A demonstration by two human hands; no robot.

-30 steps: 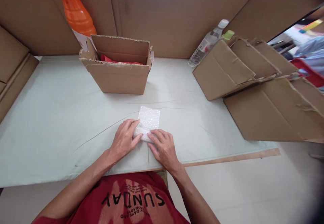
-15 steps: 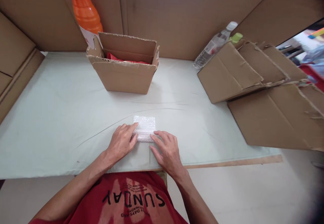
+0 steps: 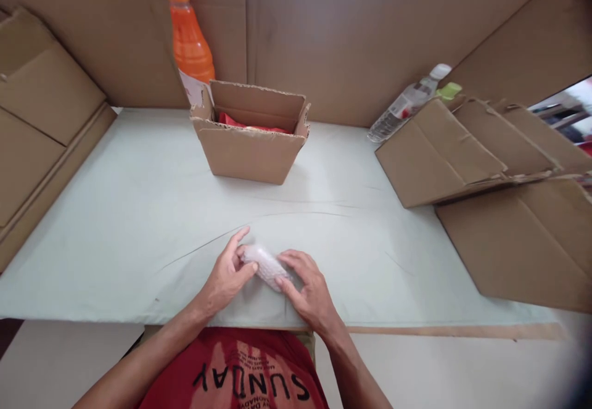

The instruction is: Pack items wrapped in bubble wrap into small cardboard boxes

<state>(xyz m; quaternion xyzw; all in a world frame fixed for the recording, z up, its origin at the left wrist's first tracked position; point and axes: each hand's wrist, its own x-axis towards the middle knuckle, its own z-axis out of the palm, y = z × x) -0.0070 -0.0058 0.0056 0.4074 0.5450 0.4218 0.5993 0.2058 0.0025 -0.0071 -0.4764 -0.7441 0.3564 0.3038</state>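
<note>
We see a pale green table (image 3: 115, 211) walled by brown cardboard (image 3: 351, 33). The bubble-wrap roll (image 3: 266, 265) lies near the table's front edge, its long axis from 10 to 4 o'clock; it is white and bumpy. Left hand (image 3: 226, 276) and right hand (image 3: 311, 285) pinch its ends.
</note>
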